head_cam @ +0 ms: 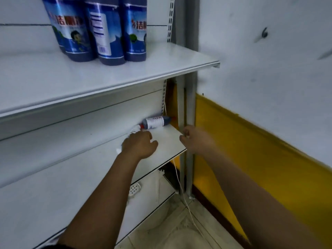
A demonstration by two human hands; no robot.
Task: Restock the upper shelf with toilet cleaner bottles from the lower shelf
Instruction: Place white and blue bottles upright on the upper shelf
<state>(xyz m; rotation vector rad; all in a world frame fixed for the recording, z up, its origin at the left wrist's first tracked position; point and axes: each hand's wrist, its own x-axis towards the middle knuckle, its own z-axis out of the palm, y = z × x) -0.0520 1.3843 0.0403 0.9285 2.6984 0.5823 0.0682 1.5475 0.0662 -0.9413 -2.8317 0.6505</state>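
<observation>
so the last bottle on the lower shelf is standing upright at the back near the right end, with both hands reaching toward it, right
Not quite: the head view shows the bottle lying on its side, not upright. It is at the back of the lower shelf near the right end, with left hand and right hand reaching toward it.

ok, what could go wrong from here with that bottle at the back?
1. The bottle lies on its side deep at the back of the lower shelf; the left hand reaches in under the upper shelf and may nudge it further back.
2. Its cap end is hidden by blur, so a grasp there could slip.
3. A loose cord hangs beside the right hand and could snag.
</observation>
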